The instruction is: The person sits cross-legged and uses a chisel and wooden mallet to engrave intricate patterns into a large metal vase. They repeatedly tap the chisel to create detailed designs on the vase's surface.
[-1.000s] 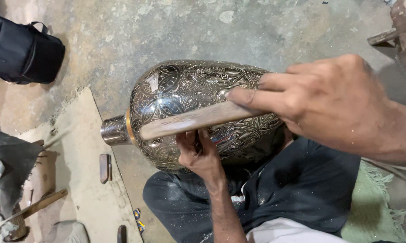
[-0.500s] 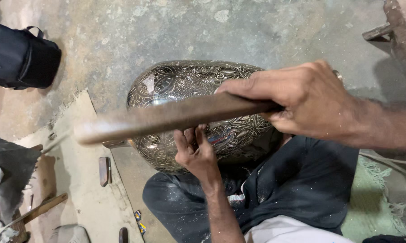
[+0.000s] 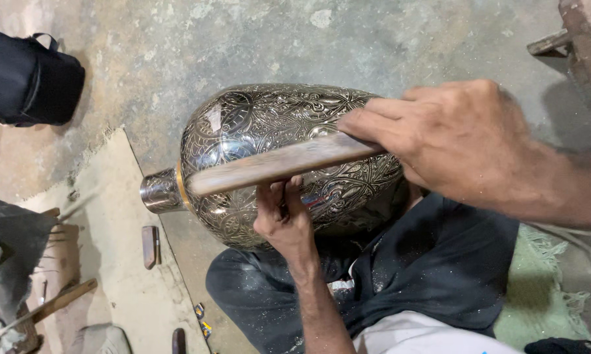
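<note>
A large engraved silver-coloured metal vase (image 3: 256, 124) lies on its side across my lap, its neck (image 3: 159, 191) pointing left. My right hand (image 3: 453, 137) comes in from the right and grips a flat wooden stick (image 3: 276, 164), which lies across the vase's belly with its tip near the neck. My left hand (image 3: 284, 223) reaches up from below and rests on the vase's underside. Its fingers are bunched together and the tips are hidden behind the stick, so anything pinched in them cannot be seen.
A black bag (image 3: 27, 82) sits on the concrete floor at the upper left. A board (image 3: 112, 262) at the left carries small tools (image 3: 150, 246) and a wooden handle (image 3: 59, 301). A green mat (image 3: 538, 295) lies at the right, and a wooden frame (image 3: 580, 46) stands at the upper right.
The stick swung out and up to the left half a second ago and now lies back on the vase. My left hand stayed on the vase.
</note>
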